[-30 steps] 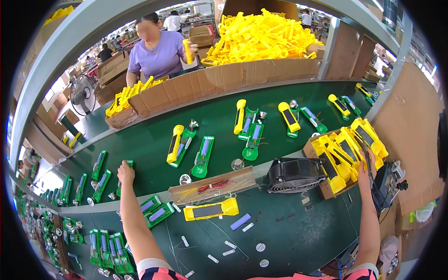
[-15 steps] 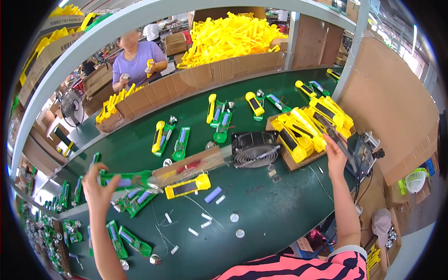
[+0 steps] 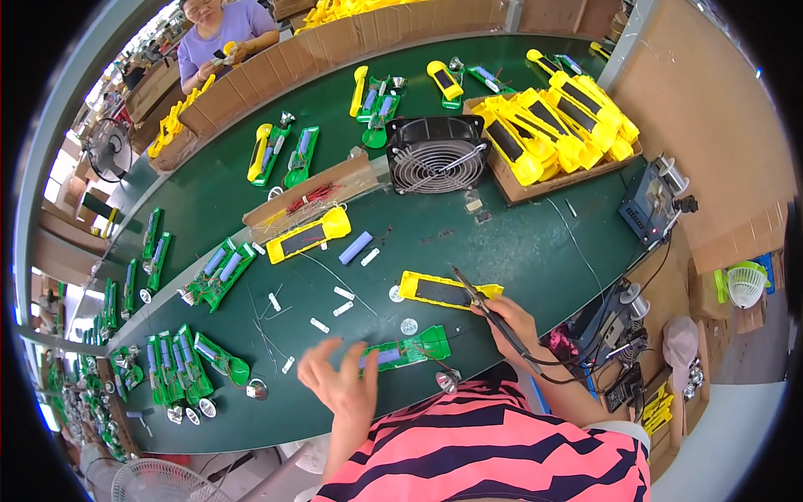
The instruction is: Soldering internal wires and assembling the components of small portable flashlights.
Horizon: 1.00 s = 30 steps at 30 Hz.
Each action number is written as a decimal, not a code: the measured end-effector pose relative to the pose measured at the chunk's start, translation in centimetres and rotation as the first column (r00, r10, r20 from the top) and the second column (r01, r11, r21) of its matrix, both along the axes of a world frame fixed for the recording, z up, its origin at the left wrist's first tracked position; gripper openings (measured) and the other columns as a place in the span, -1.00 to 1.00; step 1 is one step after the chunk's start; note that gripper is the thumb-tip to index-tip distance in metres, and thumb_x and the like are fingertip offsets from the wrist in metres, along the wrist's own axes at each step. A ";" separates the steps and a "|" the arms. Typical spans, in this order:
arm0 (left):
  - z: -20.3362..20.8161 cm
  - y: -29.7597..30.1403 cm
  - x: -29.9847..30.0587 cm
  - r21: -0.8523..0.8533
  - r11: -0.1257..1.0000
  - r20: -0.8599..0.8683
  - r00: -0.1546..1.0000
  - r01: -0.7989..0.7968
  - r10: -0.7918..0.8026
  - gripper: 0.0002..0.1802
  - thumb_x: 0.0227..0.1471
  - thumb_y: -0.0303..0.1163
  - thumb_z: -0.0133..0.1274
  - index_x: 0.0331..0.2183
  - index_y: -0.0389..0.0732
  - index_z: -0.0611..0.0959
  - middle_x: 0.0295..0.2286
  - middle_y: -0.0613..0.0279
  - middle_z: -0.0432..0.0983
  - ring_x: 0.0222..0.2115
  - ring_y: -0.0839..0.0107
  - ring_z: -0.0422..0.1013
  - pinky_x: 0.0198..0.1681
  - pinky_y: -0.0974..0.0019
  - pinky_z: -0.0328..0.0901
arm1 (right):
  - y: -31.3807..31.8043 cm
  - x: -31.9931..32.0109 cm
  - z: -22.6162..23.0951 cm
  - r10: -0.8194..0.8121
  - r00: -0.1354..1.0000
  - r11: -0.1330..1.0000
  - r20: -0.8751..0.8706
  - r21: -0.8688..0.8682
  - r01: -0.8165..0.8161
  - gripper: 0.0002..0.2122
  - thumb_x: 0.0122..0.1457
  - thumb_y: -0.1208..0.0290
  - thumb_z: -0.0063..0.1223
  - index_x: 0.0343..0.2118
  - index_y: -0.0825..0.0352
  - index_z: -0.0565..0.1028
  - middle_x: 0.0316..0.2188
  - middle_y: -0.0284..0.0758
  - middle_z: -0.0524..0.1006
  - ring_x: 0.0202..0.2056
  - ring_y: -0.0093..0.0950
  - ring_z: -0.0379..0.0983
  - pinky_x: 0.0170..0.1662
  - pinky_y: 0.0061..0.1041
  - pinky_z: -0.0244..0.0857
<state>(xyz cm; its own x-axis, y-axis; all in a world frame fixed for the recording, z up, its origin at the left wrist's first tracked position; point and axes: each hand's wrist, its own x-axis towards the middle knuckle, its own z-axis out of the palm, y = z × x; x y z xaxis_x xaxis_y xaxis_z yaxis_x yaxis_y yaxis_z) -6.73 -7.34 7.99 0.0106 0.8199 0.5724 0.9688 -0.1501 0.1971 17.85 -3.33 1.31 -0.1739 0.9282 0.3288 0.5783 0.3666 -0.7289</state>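
My left hand (image 3: 341,381) is just left of a green torch housing (image 3: 428,341) lying near the table's front edge, its fingers spread apart. A blue cell (image 3: 383,358) sits in this housing, and a silver reflector (image 3: 447,381) hangs from it by wires. My right hand (image 3: 514,331) is closed around a soldering iron (image 3: 489,308), its tip pointing up and left. Under the iron lies a yellow housing (image 3: 418,286) with a dark panel; its right end meets my right fingers. Whether they also grip it, I cannot tell.
A carton of yellow housings (image 3: 559,134) stands back right, beside a black fan (image 3: 437,155). A soldering station (image 3: 648,205) is at the right edge. Green housings (image 3: 180,368) lie on the left. Across the bench a person (image 3: 222,42) handles a yellow part.
My right hand with the soldering iron came from the carton toward me, and a yellow housing now lies beneath it. My left hand moved right and nearer; the green housing now lies before me.
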 end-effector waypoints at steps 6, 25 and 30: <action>-1.7 1.7 3.6 -0.368 0.762 0.108 0.838 0.534 -0.535 -0.77 -0.43 -0.47 0.15 -0.52 -0.13 0.56 -0.49 0.31 0.32 -0.41 0.32 0.24 -0.33 0.25 0.11 | -0.4 -0.2 -1.0 0.021 0.999 0.994 0.040 0.105 -0.025 -0.76 -0.10 0.64 -0.08 -0.29 0.34 0.32 -0.39 -0.31 0.52 -0.26 -0.16 0.39 -0.06 -0.35 0.22; -2.2 4.0 -0.6 -0.301 0.883 0.196 0.930 0.359 -0.311 -0.97 -0.35 -0.51 0.06 -0.64 -0.18 0.56 -0.68 0.29 0.38 -0.54 0.32 0.28 -0.29 0.28 0.14 | -1.1 -0.6 1.2 0.316 0.948 0.945 -0.048 0.108 -0.310 -0.75 -0.21 0.51 0.18 -0.39 0.33 0.43 -0.48 -0.25 0.49 -0.41 -0.30 0.46 -0.20 -0.35 0.32; -2.7 4.5 -0.8 -0.461 0.789 0.152 0.912 0.406 -0.380 -0.98 -0.35 -0.47 0.04 -0.68 -0.15 0.56 -0.67 0.30 0.35 -0.49 0.33 0.28 -0.28 0.24 0.12 | -2.5 -3.3 -1.0 -0.192 0.666 0.905 -0.721 -0.393 -0.164 -0.83 -0.06 0.58 0.05 -0.36 0.46 0.39 -0.50 -0.24 0.46 -0.48 -0.56 0.44 -0.46 -0.65 0.33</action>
<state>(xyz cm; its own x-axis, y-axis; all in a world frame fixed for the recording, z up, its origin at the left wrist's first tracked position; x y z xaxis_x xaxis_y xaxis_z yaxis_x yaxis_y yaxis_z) -7.57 -2.80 5.34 0.3742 0.9191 0.1235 0.8340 -0.3917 0.3886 14.54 -5.83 0.33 -0.0291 0.9983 -0.0515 -0.2054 -0.0564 -0.9771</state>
